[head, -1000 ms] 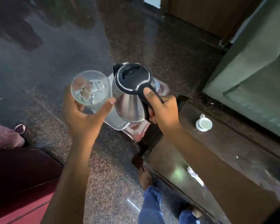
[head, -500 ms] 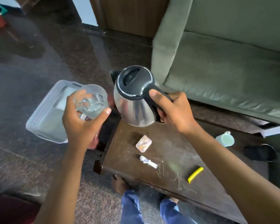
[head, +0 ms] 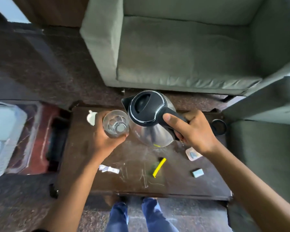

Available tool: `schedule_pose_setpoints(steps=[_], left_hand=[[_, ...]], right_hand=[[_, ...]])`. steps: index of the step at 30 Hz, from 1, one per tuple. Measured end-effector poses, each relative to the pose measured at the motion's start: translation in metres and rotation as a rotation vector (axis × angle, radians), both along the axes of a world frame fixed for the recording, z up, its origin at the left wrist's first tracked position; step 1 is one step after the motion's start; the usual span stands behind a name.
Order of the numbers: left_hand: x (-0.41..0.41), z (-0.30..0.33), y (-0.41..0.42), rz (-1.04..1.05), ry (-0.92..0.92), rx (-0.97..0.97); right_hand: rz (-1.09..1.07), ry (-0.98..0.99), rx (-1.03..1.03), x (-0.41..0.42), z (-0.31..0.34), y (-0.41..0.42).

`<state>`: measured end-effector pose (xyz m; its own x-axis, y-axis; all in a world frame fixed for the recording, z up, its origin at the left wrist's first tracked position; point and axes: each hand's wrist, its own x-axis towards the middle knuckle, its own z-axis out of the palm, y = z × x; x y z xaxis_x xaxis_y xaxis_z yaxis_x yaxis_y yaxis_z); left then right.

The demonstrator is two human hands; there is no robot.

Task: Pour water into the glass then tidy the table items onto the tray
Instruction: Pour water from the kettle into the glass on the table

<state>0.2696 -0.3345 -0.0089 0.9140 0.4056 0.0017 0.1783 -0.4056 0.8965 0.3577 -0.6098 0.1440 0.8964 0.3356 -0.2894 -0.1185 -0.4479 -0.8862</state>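
Hands: left hand [head: 105,139] grips glass [head: 115,123]; right hand [head: 193,131] grips kettle [head: 151,118] handle.
Surface [head: 132,181]: scratched (scraps scattered).

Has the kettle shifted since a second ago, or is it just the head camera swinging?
Cannot tell. The view swung a lot, but the kettle sits right of the glass as before, now over the table.

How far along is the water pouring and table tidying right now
Done: nothing visible; no stream shows. In hand: left hand holds the glass, right hand the kettle. Left: pouring, then moving the yellow stick, wrapper and small packets to the tray.
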Motion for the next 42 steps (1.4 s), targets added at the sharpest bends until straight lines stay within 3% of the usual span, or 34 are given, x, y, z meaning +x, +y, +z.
schedule_pose_setpoints(steps=[5,20,29,42], left_hand=[[0.029,-0.045,-0.032,-0.175,0.016,-0.023],[0.065,-0.072,-0.082,-0.199,0.148,0.182],[0.071,-0.078,-0.099,-0.214,0.159,0.126],[0.071,-0.079,-0.107,-0.268,0.121,0.157]], right_hand=[[-0.012,-0.012,-0.128,0.0,-0.009,-0.036],[-0.032,-0.032,-0.387,0.004,-0.03,-0.068],[-0.018,0.035,-0.587,0.011,-0.034,-0.063],[-0.034,-0.05,-0.78,0.012,-0.03,-0.05]])
